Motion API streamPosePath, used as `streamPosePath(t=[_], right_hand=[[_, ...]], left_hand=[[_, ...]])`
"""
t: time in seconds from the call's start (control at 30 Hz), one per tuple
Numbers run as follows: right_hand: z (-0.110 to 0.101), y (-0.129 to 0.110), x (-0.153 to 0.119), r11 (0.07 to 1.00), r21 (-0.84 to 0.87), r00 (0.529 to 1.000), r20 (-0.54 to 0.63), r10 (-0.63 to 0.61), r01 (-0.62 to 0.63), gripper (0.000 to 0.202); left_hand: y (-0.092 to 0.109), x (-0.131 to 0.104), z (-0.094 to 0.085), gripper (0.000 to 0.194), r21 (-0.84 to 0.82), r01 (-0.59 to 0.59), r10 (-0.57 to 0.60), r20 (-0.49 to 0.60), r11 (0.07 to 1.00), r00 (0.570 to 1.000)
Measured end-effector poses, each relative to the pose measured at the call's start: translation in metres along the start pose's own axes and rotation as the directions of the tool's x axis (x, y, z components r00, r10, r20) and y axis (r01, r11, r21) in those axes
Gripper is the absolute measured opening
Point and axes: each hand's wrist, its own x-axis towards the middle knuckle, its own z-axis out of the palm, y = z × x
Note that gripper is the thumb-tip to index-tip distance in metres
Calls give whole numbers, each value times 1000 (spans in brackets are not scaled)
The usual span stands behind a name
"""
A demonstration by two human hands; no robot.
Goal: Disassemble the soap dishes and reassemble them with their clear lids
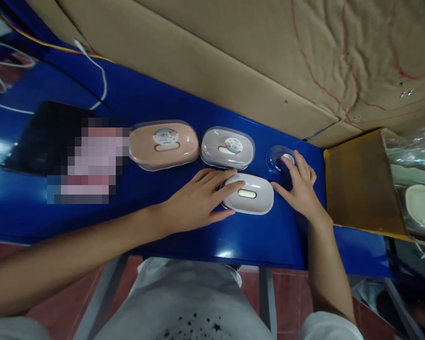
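Observation:
My left hand (201, 198) rests with fingers apart on the left end of a white oval dish (262, 197), which has a cream oval in its middle. At its right is my right hand (299, 184), thumb near the dish's edge and fingertips on a clear lid (275, 158) with a small round sticker. Behind the dish sits a pale grey-white oval case (212, 141) under a clear cover with a round label. Left of that stands a larger peach oval case (141, 141), likewise covered and labelled.
A cardboard box (361, 182) holding wrapped light-coloured items stands at the right. Brown cardboard (205, 66) lines the back of the blue table (212, 245). At the left are a black object (53, 137), a blurred pinkish item (95, 156) and cables.

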Motion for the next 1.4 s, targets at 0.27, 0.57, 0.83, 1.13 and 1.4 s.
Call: streamPosePath(t=[0.27, 0.57, 0.83, 1.13, 1.4], right_hand=[[-7, 9, -6, 999, 28, 999, 26, 40, -41, 82], [-8, 15, -2, 990, 137, 999, 24, 42, -45, 84], [-22, -19, -7, 861, 508, 996, 81, -28, -17, 80], [-19, -57, -12, 911, 368, 970, 77, -231, 188, 87], [-20, -65, -13, 905, 302, 946, 27, -324, 301, 89]], left_hand=[[-2, 1, -4, 58, 56, -1, 2, -6, 998, 1000], [-1, 0, -4, 57, 49, 19, -20, 15, 999, 1000], [2, 2, -5, 84, -59, 100, -99, 12, 993, 995], [-3, 0, -1, 89, -130, 103, -103, 6, 986, 995], [-2, -1, 1, 86, -189, 118, -124, -18, 975, 992]])
